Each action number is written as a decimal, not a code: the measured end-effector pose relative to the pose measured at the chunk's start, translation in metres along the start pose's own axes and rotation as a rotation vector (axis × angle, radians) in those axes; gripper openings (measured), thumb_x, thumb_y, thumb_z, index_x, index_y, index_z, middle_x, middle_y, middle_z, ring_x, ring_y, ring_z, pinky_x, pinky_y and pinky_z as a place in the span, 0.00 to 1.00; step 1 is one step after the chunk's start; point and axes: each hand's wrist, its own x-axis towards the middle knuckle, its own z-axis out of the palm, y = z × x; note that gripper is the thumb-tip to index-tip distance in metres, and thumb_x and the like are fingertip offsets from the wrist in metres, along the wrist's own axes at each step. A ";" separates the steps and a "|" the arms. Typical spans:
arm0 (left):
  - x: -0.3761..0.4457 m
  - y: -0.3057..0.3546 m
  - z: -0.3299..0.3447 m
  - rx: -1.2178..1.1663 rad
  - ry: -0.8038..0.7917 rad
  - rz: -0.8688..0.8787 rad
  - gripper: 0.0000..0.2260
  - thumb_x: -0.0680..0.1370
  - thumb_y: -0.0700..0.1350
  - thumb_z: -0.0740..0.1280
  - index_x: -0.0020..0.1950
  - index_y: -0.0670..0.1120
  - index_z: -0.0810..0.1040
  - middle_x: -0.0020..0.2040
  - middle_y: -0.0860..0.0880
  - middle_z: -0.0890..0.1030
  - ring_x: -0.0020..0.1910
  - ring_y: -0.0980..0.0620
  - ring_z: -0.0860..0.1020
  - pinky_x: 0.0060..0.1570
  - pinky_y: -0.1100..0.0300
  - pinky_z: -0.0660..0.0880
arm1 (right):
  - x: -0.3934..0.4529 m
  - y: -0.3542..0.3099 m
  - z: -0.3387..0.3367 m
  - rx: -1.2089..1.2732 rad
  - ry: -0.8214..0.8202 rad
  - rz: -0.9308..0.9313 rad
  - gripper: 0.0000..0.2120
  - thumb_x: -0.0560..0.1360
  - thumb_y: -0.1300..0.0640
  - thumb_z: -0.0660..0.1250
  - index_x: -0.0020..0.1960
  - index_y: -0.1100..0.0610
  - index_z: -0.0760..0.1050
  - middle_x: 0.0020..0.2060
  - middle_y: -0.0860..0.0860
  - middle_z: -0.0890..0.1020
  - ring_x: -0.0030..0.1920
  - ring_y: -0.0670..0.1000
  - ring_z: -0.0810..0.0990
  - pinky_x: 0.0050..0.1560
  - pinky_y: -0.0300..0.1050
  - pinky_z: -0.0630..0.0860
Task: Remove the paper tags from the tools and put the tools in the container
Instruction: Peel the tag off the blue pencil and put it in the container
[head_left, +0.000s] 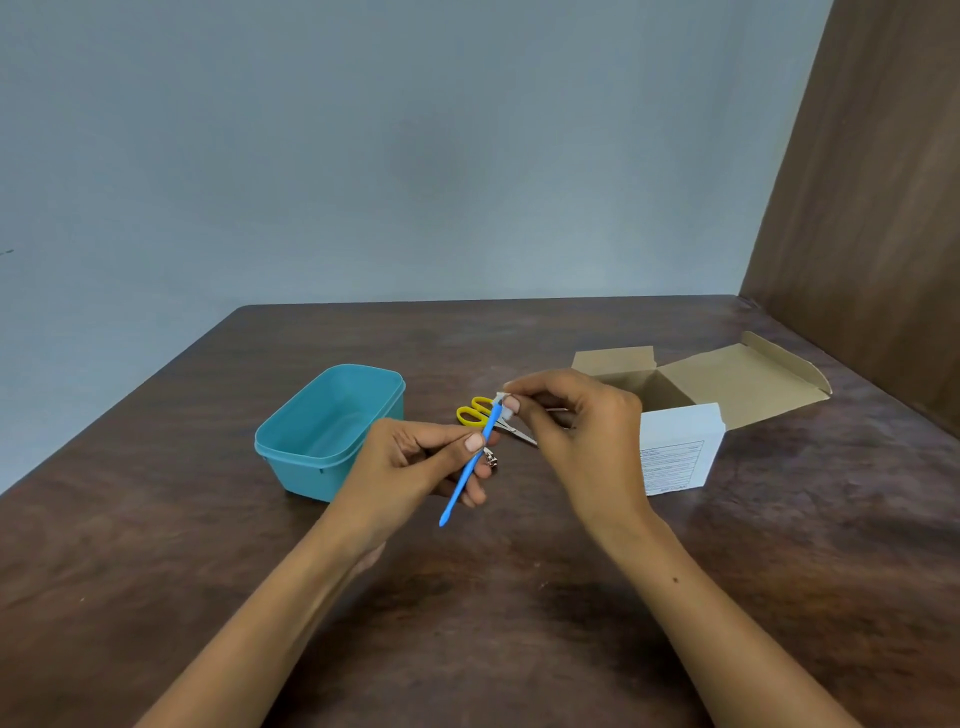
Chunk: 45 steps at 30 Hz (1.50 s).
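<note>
— Both hands are up over the table (156, 545): the left hand (415, 462) pinches a thin blue tool (470, 470) near its middle, thumb on top, the other fingers curled under it. The tool is tilted, lower tip toward the person, upper end away.

— And the right hand (576, 431)?

— Its thumb and fingertips pinch a small white tag (501, 402) at the tool's upper end; the rest of the fingers are curled.

— What lies around, biggest first?

— A dark wood-grain table, with a brown panel (872, 208) standing along its right side and a pale wall behind. On the right sits a cardboard box (727, 379) with its flaps open, brown inside, white outside. A teal container (322, 431), no lid on it, stands left of the hands, just beside the left hand, which covers its near right corner.

— Any other tools?

— Scissors (480, 413) with yellow handles lie on the table behind the hands, between container and box; the right hand hides most of the blades. A small metal piece (491, 460) shows just past the left fingers, perhaps a nail clipper, too hidden to be sure.

— Is there writing anywhere?

— A printed label (672, 465) with lines of text on the box's white front, too small to read.

— Anything in the container?

— Nothing shows inside it.
</note>
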 end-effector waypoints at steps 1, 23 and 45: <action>0.000 0.000 -0.001 0.010 -0.001 0.004 0.08 0.75 0.38 0.67 0.50 0.37 0.83 0.32 0.45 0.82 0.27 0.51 0.78 0.32 0.63 0.77 | 0.000 -0.001 0.000 0.005 -0.011 0.008 0.07 0.69 0.67 0.73 0.42 0.56 0.84 0.37 0.48 0.85 0.39 0.44 0.82 0.39 0.32 0.76; 0.001 -0.001 -0.001 0.100 0.000 0.018 0.06 0.75 0.37 0.67 0.48 0.42 0.84 0.32 0.44 0.82 0.25 0.52 0.77 0.30 0.63 0.77 | 0.000 0.002 0.002 -0.036 -0.106 0.086 0.06 0.70 0.65 0.72 0.41 0.54 0.83 0.38 0.49 0.84 0.38 0.45 0.80 0.37 0.37 0.75; 0.003 -0.007 0.001 0.285 0.158 0.111 0.04 0.71 0.36 0.73 0.42 0.44 0.85 0.30 0.46 0.83 0.28 0.54 0.80 0.32 0.67 0.77 | 0.004 0.000 -0.004 -0.027 0.013 0.057 0.08 0.72 0.68 0.68 0.43 0.56 0.82 0.40 0.50 0.81 0.40 0.44 0.78 0.39 0.27 0.69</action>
